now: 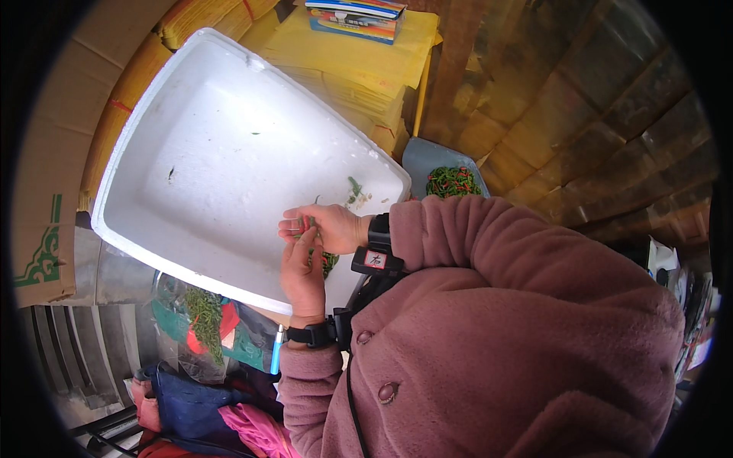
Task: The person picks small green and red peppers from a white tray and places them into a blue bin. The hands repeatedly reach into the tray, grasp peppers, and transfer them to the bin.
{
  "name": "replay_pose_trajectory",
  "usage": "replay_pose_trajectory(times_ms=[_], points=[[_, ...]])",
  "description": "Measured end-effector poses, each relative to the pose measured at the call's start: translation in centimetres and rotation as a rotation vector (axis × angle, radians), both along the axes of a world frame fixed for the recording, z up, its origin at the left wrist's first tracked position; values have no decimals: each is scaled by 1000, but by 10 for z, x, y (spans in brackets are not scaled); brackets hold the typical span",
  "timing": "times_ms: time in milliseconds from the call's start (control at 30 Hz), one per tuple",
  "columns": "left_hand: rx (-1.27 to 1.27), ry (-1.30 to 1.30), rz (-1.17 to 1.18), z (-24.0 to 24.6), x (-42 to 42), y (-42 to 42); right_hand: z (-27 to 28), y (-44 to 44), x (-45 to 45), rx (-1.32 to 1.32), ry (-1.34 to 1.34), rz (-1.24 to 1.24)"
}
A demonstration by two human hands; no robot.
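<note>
A large white styrofoam box (229, 160) lies before me, and both hands are over its near corner. My right hand (335, 229) is turned palm up with small red and green chilli peppers (306, 223) on its fingers. The fingertips of my left hand (302, 277) close on the peppers there; which one they pinch is partly hidden. Beneath the hands a small heap of chilli peppers (329, 263) rests in the box corner, mostly covered by my left hand. Green scraps and pale bits (356, 192) are scattered on the box floor beside my right hand.
Behind the box, a grey-blue dustpan-like container (421, 157) holds red and green chillies. Yellow paper stacks (343, 86) carry a printed carton (355, 23). A plastic bag with green stems (205, 320) sits left of my left wrist, near clothing (194, 401). Cardboard (51, 143) edges the left.
</note>
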State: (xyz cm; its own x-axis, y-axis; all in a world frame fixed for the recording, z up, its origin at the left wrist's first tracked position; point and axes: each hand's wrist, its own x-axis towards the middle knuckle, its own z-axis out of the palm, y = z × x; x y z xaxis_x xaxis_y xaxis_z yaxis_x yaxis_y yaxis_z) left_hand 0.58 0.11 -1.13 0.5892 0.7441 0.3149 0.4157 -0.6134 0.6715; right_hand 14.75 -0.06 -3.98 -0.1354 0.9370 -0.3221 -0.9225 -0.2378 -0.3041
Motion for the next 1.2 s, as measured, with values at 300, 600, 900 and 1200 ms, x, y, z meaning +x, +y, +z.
replay_pose_trajectory(times_ms=[300, 600, 900, 1200], points=[[74, 9, -64, -1, -4, 1, -6, -6, -4, -6, -25, 43], [365, 74, -179, -1, -3, 7, 2, -12, -9, -48, 63, 67], [-156, -481, 16, -9, 9, 8, -5, -8, -8, 118, 16, 55], [-989, -916, 113, 4, 1, 10, 4, -21, 4, 256, -177, 47]])
